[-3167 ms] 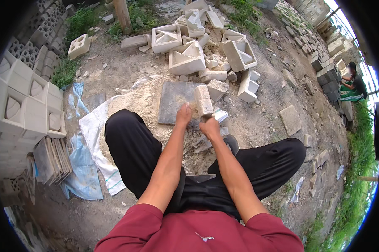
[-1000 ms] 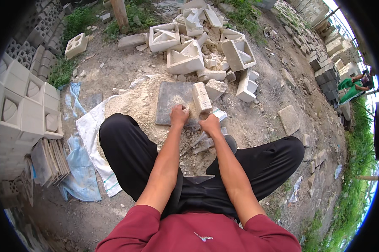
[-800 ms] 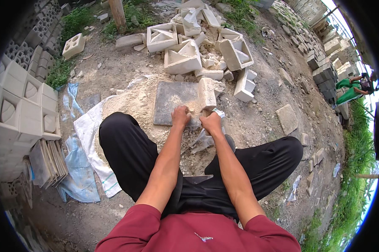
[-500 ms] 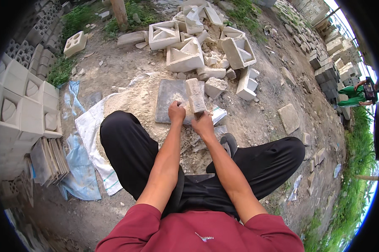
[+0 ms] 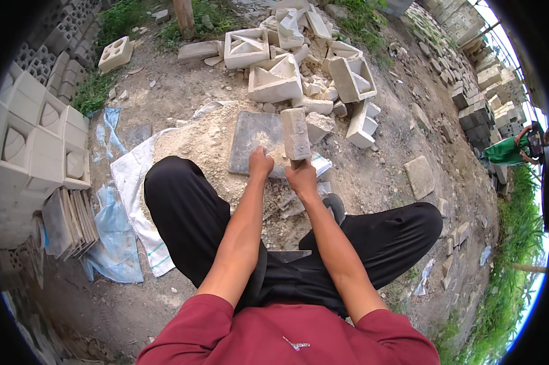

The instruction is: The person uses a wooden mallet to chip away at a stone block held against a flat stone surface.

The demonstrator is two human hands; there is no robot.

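Note:
My right hand (image 5: pixel 301 179) is closed around the short dark handle of a mallet with a long, dusty, block-shaped head (image 5: pixel 295 135). The mallet head is over the right side of a flat grey slab (image 5: pixel 243 143). My left hand (image 5: pixel 261 163) is closed with its fingers curled at the slab's near part. Whatever it pinches is hidden. Pale crumbs (image 5: pixel 263 139) lie on the slab just beyond my left fingers.
Pale rubble powder (image 5: pixel 192 141) covers a white sack (image 5: pixel 134 167) on the left. Broken cream blocks (image 5: pixel 274 79) are heaped beyond the slab. Stacked blocks (image 5: pixel 34 134) and leaning boards (image 5: pixel 73 222) stand at left. A person in green (image 5: pixel 508 152) is at far right.
The mallet has turned more upright and its head has shifted slightly right. My left hand stays at the slab, still closed. The whole view has shifted a little.

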